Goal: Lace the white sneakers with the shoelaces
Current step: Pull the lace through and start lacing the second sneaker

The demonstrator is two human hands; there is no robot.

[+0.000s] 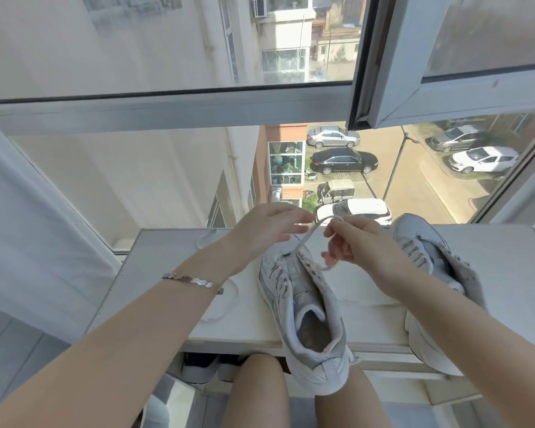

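Note:
A white sneaker (303, 307) lies on the white table (173, 261), toe away from me, its heel hanging over the near edge above my knees. A white shoelace (306, 239) rises from its front eyelets to both hands. My left hand (266, 230) pinches one end of the lace just above the toe. My right hand (359, 245) pinches the other part, with a loop trailing below its fingers. The second white sneaker (430, 257) lies to the right, partly hidden behind my right forearm.
Another white lace (226, 301) lies curled on the table under my left wrist, and a small clear piece (206, 237) sits at the far left edge. A window frame (167, 109) and open sash (414, 72) stand close ahead. Shoes (198, 369) sit below the table.

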